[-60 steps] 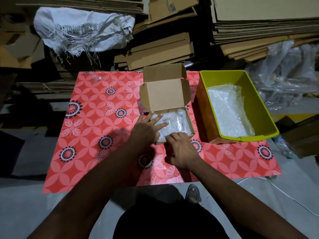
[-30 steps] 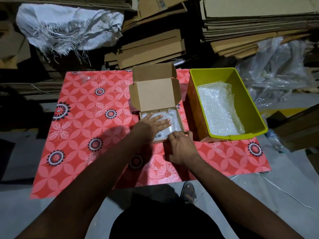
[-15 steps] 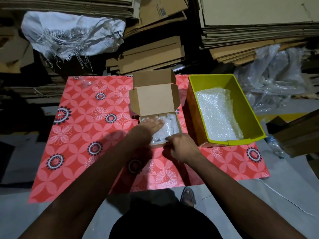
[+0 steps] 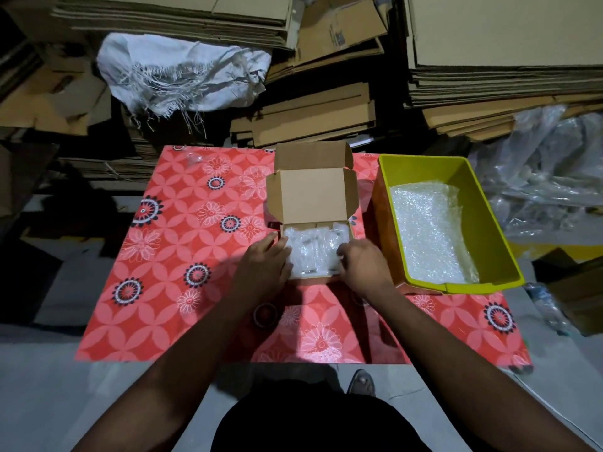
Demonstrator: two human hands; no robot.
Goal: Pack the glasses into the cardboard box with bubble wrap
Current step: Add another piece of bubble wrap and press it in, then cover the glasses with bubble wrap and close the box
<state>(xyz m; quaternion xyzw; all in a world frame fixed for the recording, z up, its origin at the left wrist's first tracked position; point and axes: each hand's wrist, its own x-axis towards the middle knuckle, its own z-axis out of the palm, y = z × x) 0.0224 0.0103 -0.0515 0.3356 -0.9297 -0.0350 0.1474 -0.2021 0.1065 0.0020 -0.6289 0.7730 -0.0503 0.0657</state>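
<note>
A small cardboard box (image 4: 313, 197) stands on the red flowered mat with its lid raised at the far side. It is filled with bubble wrap (image 4: 311, 247); the glasses under it are hidden. My left hand (image 4: 264, 265) is at the box's left wall, its fingers lying fairly straight on the wrap's left edge and its thumb outside the wall. My right hand (image 4: 363, 264) is at the right wall, fingers curled into the wrap's right edge with the fingertips hidden.
A yellow-green bin (image 4: 489, 223) holding a sheet of bubble wrap (image 4: 430, 236) stands just right of the box. Stacks of flat cardboard (image 4: 313, 119) and a white sack (image 4: 182, 73) rise behind the mat (image 4: 182, 256). Crumpled clear plastic (image 4: 548, 171) lies at the far right.
My left hand slid from lying flat across the wrap to the box's left side. My right hand moved from the near edge to the right side of the wrap.
</note>
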